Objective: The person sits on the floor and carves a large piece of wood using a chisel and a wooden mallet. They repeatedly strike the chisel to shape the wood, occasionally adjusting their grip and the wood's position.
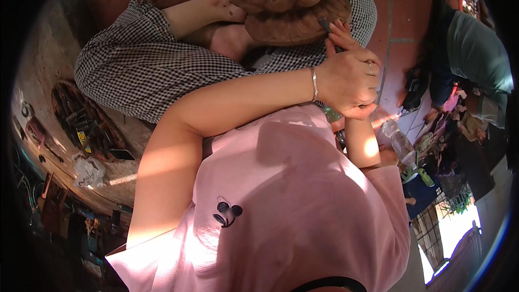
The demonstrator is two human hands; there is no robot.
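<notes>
Well to the left of your grip, you have a dark round basket [89,122] loaded with hand tools, with a crumpled clear plastic bag [89,171] lying near it, on the side closer to your body. Coming in toward your hands, your crossed legs in black-and-white gingham trousers [162,70] spread across the floor, and your bare feet [230,41] lie beside the carved brown wood piece [292,5]. That piece sits just ahead and to the left of your grip, its bulging, lobed upper part above a rounded lower rim. Your left hand [348,78], with a bracelet at the wrist and a ring, reaches across your body, its fingers curled closed. Your right hand [341,37] is bunched up with it, and together they have hold of a slim dark chisel [324,23], its tip at the right edge of the wood; the overlap hides which fingers bear on the handle. To the right of your grip and nearer you lies a clear plastic bottle [397,139], and farther right is another person in a grey-green garment [476,46].
</notes>
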